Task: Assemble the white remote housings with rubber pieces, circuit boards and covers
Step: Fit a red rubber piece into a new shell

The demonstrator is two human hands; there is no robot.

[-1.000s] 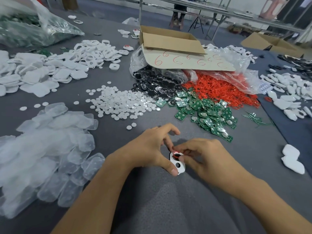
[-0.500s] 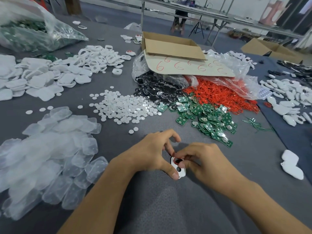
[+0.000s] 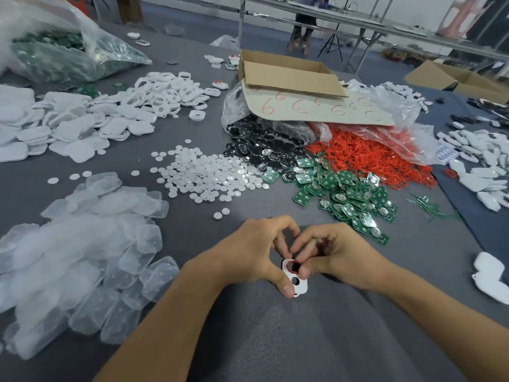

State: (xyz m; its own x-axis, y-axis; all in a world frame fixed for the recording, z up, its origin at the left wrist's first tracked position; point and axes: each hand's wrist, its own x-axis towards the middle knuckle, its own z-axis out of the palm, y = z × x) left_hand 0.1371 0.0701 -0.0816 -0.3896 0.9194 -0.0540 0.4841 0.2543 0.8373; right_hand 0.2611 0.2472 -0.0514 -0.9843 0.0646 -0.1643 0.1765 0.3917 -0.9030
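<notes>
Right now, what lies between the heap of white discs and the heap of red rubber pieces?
In the head view, black round pieces and green circuit boards lie between the white discs and the red rubber pieces.

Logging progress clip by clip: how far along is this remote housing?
Done: the white housing has a red rubber piece in its upper opening. In hand: left hand and right hand pinch it. Left: lower hole looks empty; circuit boards and white covers lie in piles beyond.
</notes>
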